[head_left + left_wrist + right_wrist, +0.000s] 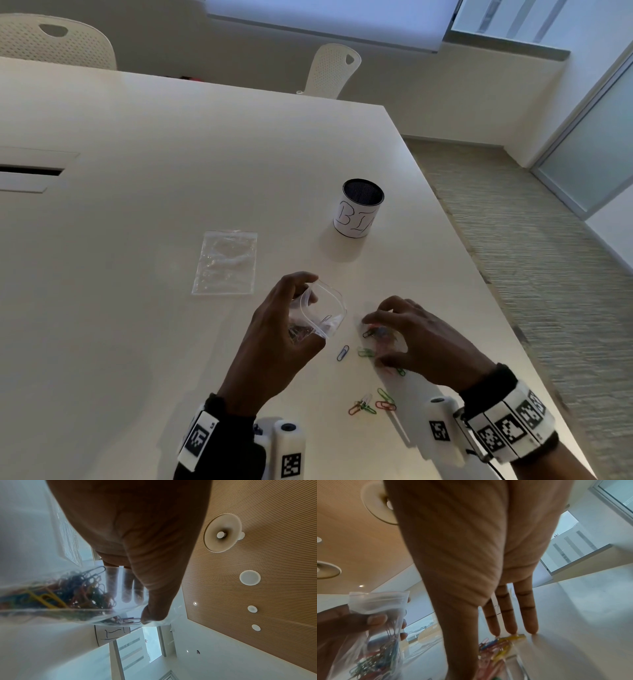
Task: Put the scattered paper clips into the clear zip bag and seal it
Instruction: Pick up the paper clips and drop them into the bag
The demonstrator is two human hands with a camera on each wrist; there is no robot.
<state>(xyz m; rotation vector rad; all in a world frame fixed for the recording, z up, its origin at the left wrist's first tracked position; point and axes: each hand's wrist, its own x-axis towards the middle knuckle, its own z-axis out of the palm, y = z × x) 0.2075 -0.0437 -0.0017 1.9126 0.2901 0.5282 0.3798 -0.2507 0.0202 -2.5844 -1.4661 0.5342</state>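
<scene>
My left hand (296, 308) holds the clear zip bag (327, 308) just above the table, its mouth spread wide toward the right. In the left wrist view my thumb (154, 609) pinches the bag's wall, and many coloured clips (72, 588) lie inside. My right hand (378, 339) arches over a small heap of paper clips (376, 334) on the table. Its straight fingertips (513, 630) touch the table behind the heap and the thumb stands on the near side. Loose clips lie nearby: a blue one (343, 353), a green one (365, 353) and a small group (363, 406) closer to me.
A second clear bag (226, 263) lies flat on the white table (137, 308), left of and beyond my hands. A black mesh cup with a white paper label (358, 209) stands farther back. The table's right edge (479, 274) runs close past my right hand.
</scene>
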